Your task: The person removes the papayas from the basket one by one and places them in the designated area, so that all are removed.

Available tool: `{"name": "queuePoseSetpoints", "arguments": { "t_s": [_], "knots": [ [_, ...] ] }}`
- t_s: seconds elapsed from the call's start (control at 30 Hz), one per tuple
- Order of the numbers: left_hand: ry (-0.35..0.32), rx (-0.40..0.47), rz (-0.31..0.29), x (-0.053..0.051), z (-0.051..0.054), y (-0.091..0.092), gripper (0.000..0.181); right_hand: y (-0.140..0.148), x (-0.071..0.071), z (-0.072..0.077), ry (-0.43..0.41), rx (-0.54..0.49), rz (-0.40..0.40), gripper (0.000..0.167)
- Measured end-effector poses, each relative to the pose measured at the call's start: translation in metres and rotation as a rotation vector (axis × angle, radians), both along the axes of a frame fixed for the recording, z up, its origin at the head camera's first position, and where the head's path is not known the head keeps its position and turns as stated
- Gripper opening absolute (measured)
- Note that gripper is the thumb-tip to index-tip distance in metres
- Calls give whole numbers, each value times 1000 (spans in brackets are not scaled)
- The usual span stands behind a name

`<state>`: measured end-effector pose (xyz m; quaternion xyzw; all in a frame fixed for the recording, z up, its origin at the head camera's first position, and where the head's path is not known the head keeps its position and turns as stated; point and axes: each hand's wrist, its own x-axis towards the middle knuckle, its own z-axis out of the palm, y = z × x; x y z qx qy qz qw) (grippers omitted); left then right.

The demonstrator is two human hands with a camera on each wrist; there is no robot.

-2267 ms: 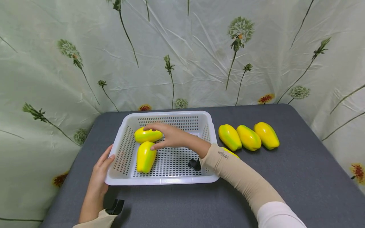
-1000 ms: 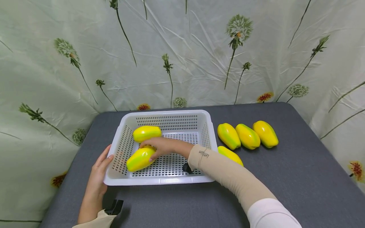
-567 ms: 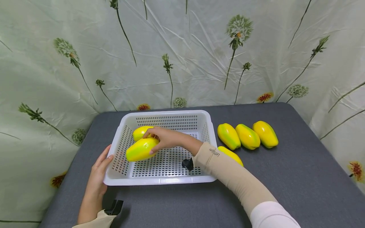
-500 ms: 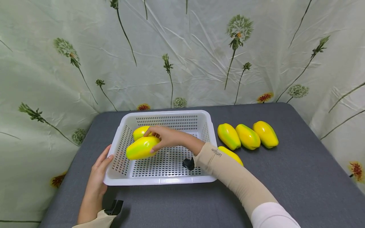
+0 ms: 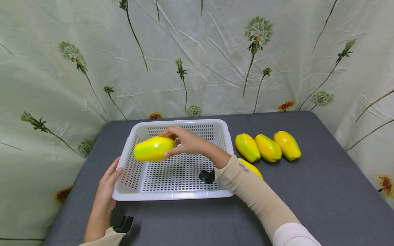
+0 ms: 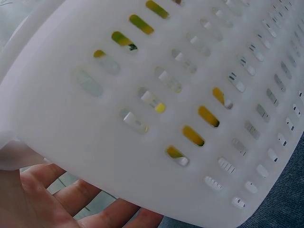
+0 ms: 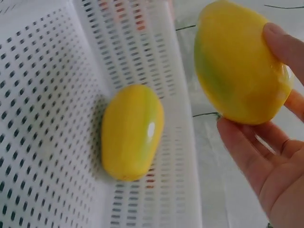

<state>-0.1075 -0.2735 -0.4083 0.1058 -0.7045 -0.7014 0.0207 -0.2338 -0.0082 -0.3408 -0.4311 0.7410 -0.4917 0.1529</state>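
My right hand point(image 5: 192, 141) holds a glossy yellow-green papaya point(image 5: 152, 149) by one end, between the thumb and fingers. It hangs sideways above the left part of a white perforated plastic basket point(image 5: 172, 195). In the right wrist view a second papaya point(image 7: 131, 133) lies in the basket against the wall. The held papaya hides it in the head view. My left hand point(image 5: 106, 188) grips the basket's left rim; in the left wrist view its fingers point(image 6: 78, 197) curl beneath the edge, and yellow shows through the slots.
Three papayas point(image 5: 267, 148) lie in a row on the dark grey table point(image 5: 320, 191), right of the basket. Another papaya point(image 5: 250, 168) sits nearer, partly covered by my right sleeve point(image 5: 258, 191). A flower-printed curtain point(image 5: 215, 51) hangs behind the table.
My right hand reached to the nearer papaya in the basket, turned it sideways, took hold and lifted it up and back. My left hand stays on the basket rim.
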Motion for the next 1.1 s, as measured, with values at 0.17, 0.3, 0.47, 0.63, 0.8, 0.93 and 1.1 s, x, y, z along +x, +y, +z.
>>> {"name": "queuePoseSetpoints", "arguments": {
  "t_s": [0.17, 0.3, 0.47, 0.63, 0.8, 0.93, 1.1],
  "knots": [
    [12, 12, -7, 0, 0, 0, 52, 9, 5, 8, -1, -58, -43, 55],
    [10, 22, -6, -1, 0, -1, 52, 19, 8, 12, 8, -79, -84, 56],
    [-2, 33, -4, -1, 0, -1, 51, 33, 13, 12, 37, -91, -152, 57],
    [14, 22, -13, -1, -1, -1, 51, 47, 18, 9, 61, -105, -218, 57],
    [26, -7, -6, -1, -2, 0, 51, 62, 22, 5, 87, -133, -275, 56],
    [21, -4, -6, -1, -2, -1, 51, 74, 26, 6, 89, -160, -318, 58],
    [16, 11, -10, -1, -1, -1, 52, 89, 34, 13, 101, -196, -370, 57]
  ]
}}
